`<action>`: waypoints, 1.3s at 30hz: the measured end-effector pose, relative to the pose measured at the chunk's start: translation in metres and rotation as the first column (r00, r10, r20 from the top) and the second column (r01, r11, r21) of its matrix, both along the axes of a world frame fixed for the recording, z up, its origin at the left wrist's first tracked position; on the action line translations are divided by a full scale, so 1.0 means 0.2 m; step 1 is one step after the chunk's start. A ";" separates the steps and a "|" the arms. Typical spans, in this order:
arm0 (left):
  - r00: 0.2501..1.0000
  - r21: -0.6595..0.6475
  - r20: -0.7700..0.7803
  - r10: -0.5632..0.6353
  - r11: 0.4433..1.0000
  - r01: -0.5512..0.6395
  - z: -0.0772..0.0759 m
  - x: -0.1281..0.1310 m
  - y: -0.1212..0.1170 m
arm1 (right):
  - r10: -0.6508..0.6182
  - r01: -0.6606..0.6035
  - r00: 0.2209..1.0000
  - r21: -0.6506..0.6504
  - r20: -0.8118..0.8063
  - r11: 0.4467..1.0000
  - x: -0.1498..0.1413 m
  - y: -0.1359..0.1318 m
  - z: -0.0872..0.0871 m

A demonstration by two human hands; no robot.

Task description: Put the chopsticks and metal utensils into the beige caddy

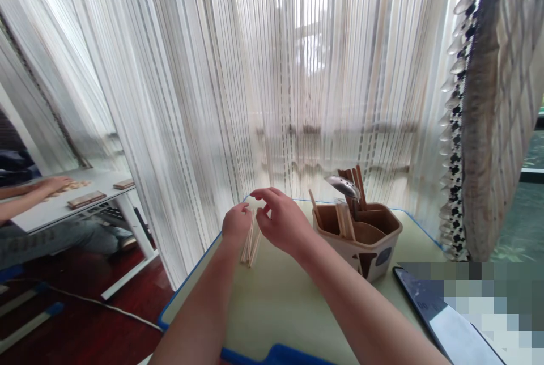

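Several pale wooden chopsticks (pixel 251 246) lie in a loose, roughly parallel bunch on the table, between and just below my hands. My left hand (pixel 236 223) is curled against the left side of their upper ends; what its fingers hold, if anything, is hidden. On the other side, my right hand (pixel 283 220) hovers with bent fingers, a gap showing between thumb and forefinger and nothing seen in it. To the right stands a brown and white utensil holder (pixel 385 217) with a slotted metal ladle (pixel 343 186), dark brown chopsticks (pixel 360 186) and a pale bundle of sticks (pixel 346 220).
The pale table (pixel 272 302) has a blue edge. A dark tablet-like device (pixel 437 314) lies at the right, beside a pixelated patch. Striped sheer curtains (pixel 204 98) hang behind. At the left, another person's hands (pixel 53 183) work over small pieces on a white table (pixel 42 209).
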State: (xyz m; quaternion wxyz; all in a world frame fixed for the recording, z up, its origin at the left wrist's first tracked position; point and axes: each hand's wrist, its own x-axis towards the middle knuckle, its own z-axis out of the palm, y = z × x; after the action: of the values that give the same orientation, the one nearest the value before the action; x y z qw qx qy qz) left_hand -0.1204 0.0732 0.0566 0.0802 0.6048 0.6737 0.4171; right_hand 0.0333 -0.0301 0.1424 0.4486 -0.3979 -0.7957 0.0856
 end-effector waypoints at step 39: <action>0.927 -0.280 -0.342 -0.154 0.958 0.056 -0.20 0.10 0.11 | -0.287 0.374 0.904 -0.262 0.317 0.890 0.00 0.43 -0.76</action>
State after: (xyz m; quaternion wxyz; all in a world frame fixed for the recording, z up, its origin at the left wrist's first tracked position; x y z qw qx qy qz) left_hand -0.1006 0.0947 0.0168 0.0581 0.6901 0.6930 0.2002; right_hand 0.0328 0.0550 -0.0100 0.2743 -0.6031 -0.7448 0.0787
